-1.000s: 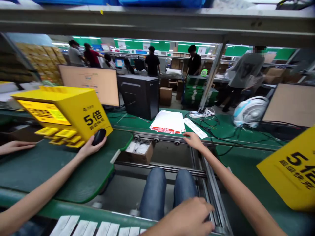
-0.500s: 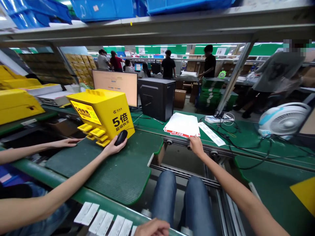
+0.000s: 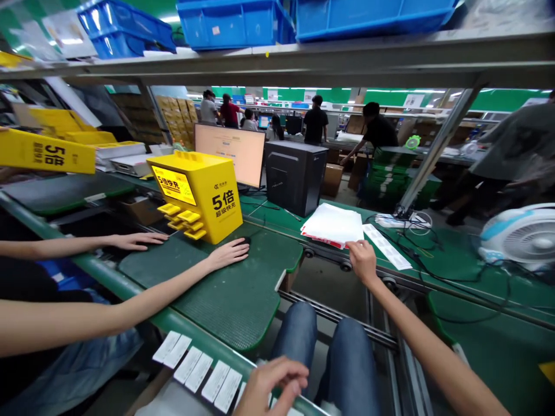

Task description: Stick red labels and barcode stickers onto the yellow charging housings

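My right hand rests with its fingertips at the front edge of a white paper stack with red-printed edges, on the green bench. It grips nothing. My left hand hangs low, fingers curled and empty, above my jeans-clad knee and beside a row of white printed cards. To the left, a co-worker's hand lies over a black mouse near a yellow "5倍" charging display box. That person's other hand lies flat on a green mat.
A black PC tower and a monitor stand behind the bench. Black cables and a white fan lie to the right. Blue bins sit on the shelf overhead. Metal conveyor rails run in front of my knees. Several people work beyond.
The view has tilted up and swung, so the yellow box and papers sit further right and more blue bins show. My left hand has shifted left. The co-worker's hand now covers the mouse.
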Available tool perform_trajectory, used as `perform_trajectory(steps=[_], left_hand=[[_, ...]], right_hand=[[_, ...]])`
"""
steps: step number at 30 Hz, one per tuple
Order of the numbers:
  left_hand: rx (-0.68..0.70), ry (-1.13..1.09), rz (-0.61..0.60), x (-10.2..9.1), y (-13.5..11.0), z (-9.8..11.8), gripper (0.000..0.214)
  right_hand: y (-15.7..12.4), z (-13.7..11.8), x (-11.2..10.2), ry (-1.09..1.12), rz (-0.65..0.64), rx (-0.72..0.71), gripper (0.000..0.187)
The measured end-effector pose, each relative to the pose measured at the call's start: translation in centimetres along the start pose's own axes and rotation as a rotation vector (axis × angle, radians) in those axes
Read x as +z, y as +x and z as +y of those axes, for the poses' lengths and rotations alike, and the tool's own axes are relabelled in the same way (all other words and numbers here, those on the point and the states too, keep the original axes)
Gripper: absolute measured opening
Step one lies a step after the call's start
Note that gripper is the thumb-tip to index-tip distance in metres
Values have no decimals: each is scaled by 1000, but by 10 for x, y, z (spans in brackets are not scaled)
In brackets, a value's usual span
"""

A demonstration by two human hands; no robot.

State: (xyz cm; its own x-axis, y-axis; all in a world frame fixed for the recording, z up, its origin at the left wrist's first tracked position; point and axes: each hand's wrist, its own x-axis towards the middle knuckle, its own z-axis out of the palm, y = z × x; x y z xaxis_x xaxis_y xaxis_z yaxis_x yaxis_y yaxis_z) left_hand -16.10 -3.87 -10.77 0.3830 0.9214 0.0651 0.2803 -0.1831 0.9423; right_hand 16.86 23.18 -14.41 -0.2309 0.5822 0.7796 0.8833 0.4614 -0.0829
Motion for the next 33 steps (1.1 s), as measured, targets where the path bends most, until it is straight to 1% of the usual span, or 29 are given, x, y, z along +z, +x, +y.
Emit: perform_trajectory(steps=[1, 3, 5, 6, 7, 8, 9, 10, 11, 13, 14, 15, 17, 19, 22, 25, 29, 31, 33], left_hand=[[41, 40, 56, -8, 6, 17, 36], [155, 98, 200, -24, 27, 55, 26], [316, 137, 353, -36, 56, 89, 26], [384, 160, 395, -39, 71, 102, 28], [426, 189, 404, -40, 85, 112, 31], [439, 220, 379, -38, 98, 120, 36], [425, 250, 320, -34, 109, 124, 42], [394, 269, 237, -28, 118, 127, 49], [361, 270, 144, -19, 123, 128, 54], [319, 197, -6, 0, 128, 129, 57], [316, 139, -51, 8, 127, 129, 56], [319, 81, -70, 16, 125, 129, 55], [332, 4, -79, 27, 121, 132, 54], [354, 11, -98, 31, 117, 136, 49], [379, 100, -138, 31, 116, 139, 35], [376, 166, -182, 28, 117, 140, 31], [312, 211, -283, 29, 118, 140, 33], [272, 207, -334, 32, 119, 140, 34], [251, 157, -332, 38, 121, 139, 36]], right_hand=[[8, -7, -14, 33, 29, -19, 10], [21, -28, -46, 108, 61, -65, 19], [29, -57, -84, 191, 70, -112, 24], [30, -74, -104, 235, 75, -126, 24], [31, -90, -124, 275, 81, -125, 23], [30, -107, -143, 308, 94, -113, 22], [29, -122, -160, 342, 103, -90, 21], [27, -136, -175, 392, 106, -48, 20], [25, -147, -188, 485, 103, 34, 18], [21, -162, -205, 690, 104, 238, 14], [20, -166, -210, 785, 114, 335, 13], [18, -167, -214, 855, 132, 407, 13], [15, -166, -218, 914, 170, 463, 20], [14, -162, -222, 932, 156, 472, 25], [11, -155, -230, 890, 30, 467, 21], [8, -149, -238, 810, -58, 446, 17], [5, -144, -241, 755, -94, 417, 16], [4, -142, -240, 775, -110, 442, 14], [4, -141, -239, 807, -91, 491, 15]])
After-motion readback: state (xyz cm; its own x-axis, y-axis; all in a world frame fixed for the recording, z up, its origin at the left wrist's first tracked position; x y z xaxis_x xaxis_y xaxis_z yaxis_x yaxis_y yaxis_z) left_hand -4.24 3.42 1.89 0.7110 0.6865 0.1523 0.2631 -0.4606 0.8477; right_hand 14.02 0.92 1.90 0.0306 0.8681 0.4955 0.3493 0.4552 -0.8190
